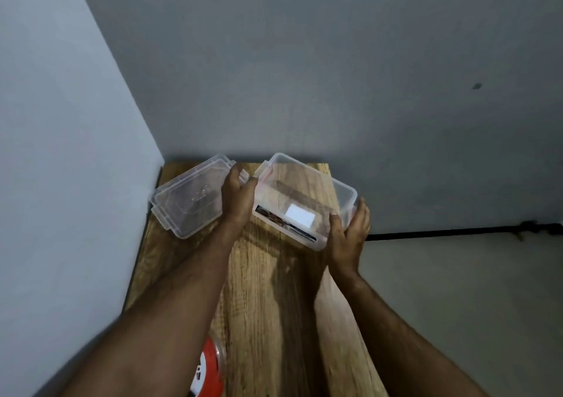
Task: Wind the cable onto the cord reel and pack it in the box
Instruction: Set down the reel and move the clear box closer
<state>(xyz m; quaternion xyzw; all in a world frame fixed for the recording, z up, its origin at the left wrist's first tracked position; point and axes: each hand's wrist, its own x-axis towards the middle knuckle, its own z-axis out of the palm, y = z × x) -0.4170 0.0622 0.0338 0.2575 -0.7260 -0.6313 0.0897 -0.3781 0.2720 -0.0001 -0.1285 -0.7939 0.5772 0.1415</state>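
A clear plastic box (307, 183) with a white label on its near wall is held tilted above the far end of the wooden table (274, 305). My left hand (239, 197) grips its left end and my right hand (350, 229) holds its near right corner. The box looks empty. Its clear lid (185, 198) lies on the table to the left, partly behind my left hand. The orange and white cord reel (208, 369) lies at the near left of the table, mostly hidden under my left forearm. No loose cable shows.
The narrow table stands in a corner, with a grey wall on the left and another at the far end. Its right edge drops to the floor, where a black strip (457, 232) runs along the wall.
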